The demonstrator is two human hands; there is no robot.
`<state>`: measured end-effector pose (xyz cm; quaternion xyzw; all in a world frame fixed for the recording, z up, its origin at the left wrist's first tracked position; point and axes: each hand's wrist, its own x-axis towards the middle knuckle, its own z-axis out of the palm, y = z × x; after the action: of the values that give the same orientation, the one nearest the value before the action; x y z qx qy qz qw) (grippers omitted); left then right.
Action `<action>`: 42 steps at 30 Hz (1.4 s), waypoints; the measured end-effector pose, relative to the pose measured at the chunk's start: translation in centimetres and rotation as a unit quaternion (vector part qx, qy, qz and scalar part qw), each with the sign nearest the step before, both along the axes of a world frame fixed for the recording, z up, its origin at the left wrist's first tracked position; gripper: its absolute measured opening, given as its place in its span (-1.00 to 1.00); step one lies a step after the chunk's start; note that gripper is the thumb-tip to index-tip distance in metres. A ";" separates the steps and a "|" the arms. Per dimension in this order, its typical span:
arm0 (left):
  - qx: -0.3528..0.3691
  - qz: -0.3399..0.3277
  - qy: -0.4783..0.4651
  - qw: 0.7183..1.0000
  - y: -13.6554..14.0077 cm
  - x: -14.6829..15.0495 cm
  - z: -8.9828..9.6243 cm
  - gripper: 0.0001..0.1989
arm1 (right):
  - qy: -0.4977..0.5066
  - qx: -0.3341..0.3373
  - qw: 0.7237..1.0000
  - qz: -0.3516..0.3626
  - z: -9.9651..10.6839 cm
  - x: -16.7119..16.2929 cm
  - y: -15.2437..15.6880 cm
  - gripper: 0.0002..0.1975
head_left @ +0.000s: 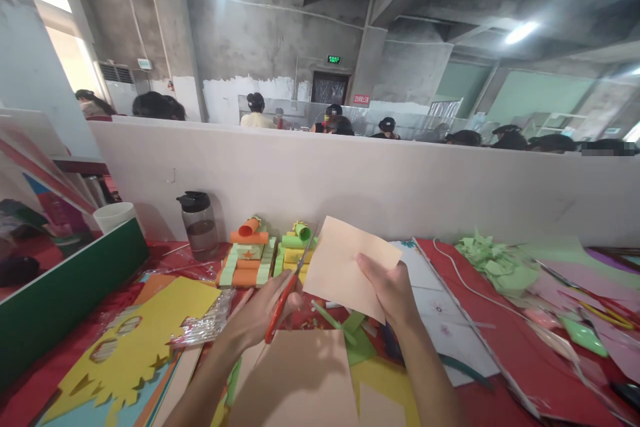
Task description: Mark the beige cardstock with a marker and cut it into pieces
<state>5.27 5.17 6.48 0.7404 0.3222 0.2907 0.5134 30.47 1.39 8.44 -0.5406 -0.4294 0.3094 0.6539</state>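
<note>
My left hand (260,310) is closed around a pair of scissors (284,307) with orange-red handles, its blades pointing up and slightly to the right. The blades lie beside the left edge of a peach sheet of paper (345,260). My right hand (387,283) pinches that sheet at its right side, thumb on the near face, and holds it raised above the table. Below my hands lies a larger peach sheet (295,380). Behind them stand a paper model in orange and pale green (247,257) and a similar one in green and yellow (295,247), partly covered by the scissors.
Cut yellow paper (145,327) lies at left near a green divider (75,293). A water bottle (197,223) and white cup (115,217) stand by the white partition (325,173). Crumpled green paper (493,263) and more scissors (595,300) are at right. People sit beyond the partition.
</note>
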 end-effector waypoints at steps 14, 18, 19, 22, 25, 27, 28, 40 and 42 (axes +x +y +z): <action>0.022 -0.035 -0.015 0.999 -0.6 1.0 0.7 -0.55 | -0.032 0.004 0.999 0.001 -0.5 0.2 0.0 -0.55; 0.008 -0.031 -0.025 0.999 -0.9 1.2 1.1 -0.53 | -0.029 0.008 1.000 -0.008 -0.7 0.2 0.1 -0.57; 0.002 -0.029 -0.027 0.999 -1.0 1.2 1.2 -0.54 | -0.028 0.007 1.000 -0.009 -0.7 0.2 0.1 -0.58; -0.015 -0.018 -0.031 0.999 -1.2 1.4 1.5 -0.58 | -0.024 0.007 1.000 0.003 -0.7 0.1 0.0 -0.56; -0.030 -0.005 -0.033 0.999 -1.3 1.6 1.5 -0.66 | -0.018 0.007 1.000 0.017 -0.7 -0.1 0.0 -0.55; -0.037 0.001 -0.041 0.998 -1.2 1.6 1.3 -0.69 | -0.017 0.008 1.000 0.018 -0.7 -0.1 0.0 -0.54; -0.040 0.002 -0.045 0.998 -1.2 1.6 1.2 -0.71 | -0.018 0.008 1.000 0.016 -0.8 -0.1 0.0 -0.54; -0.059 0.008 -0.060 0.996 -1.3 2.1 1.6 -0.72 | -0.015 0.005 1.000 0.004 -0.9 -0.1 0.2 -0.57; -0.057 0.015 -0.056 0.997 -1.3 2.2 1.6 -0.72 | -0.011 0.009 1.000 -0.006 -0.6 -0.3 0.2 -0.54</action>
<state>7.44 3.86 8.07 0.6874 0.3202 0.3209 0.5674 30.14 1.55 7.82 -0.5409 -0.4361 0.2957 0.6556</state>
